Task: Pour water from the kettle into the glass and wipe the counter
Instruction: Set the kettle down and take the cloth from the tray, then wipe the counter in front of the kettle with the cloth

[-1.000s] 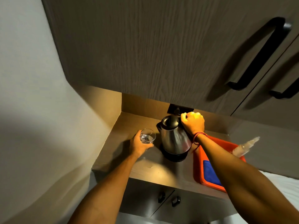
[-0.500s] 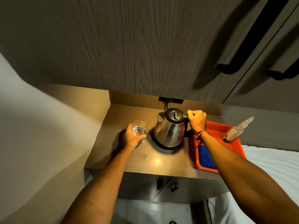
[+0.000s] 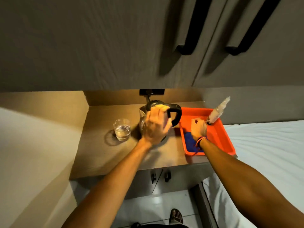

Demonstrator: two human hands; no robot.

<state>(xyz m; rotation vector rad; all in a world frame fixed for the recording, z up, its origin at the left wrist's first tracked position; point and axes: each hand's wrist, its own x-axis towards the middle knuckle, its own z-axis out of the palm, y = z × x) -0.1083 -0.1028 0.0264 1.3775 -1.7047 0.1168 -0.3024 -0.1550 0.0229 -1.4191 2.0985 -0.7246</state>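
A steel kettle (image 3: 142,116) with a black handle (image 3: 176,116) stands at the back of the wooden counter (image 3: 102,155). My left hand (image 3: 154,127) lies over its lid and body, blurred by motion; whether it grips is unclear. A glass (image 3: 122,131) partly filled with water stands free on the counter left of the kettle. My right hand (image 3: 199,129) is inside the red tray (image 3: 225,139), fingers curled, next to the base of a spray bottle (image 3: 217,112) and just above a blue cloth (image 3: 190,142).
Dark upper cabinets with black handles (image 3: 190,30) overhang the counter. A wall socket (image 3: 152,92) sits behind the kettle. A white bed (image 3: 266,145) borders the counter on the right. Lower cabinet doors (image 3: 160,178) are below, and a sandalled foot (image 3: 176,216) is on the floor.
My left hand let go of the glass and moved right onto the kettle. My right hand left the kettle handle and moved into the red tray. The camera tilted down.
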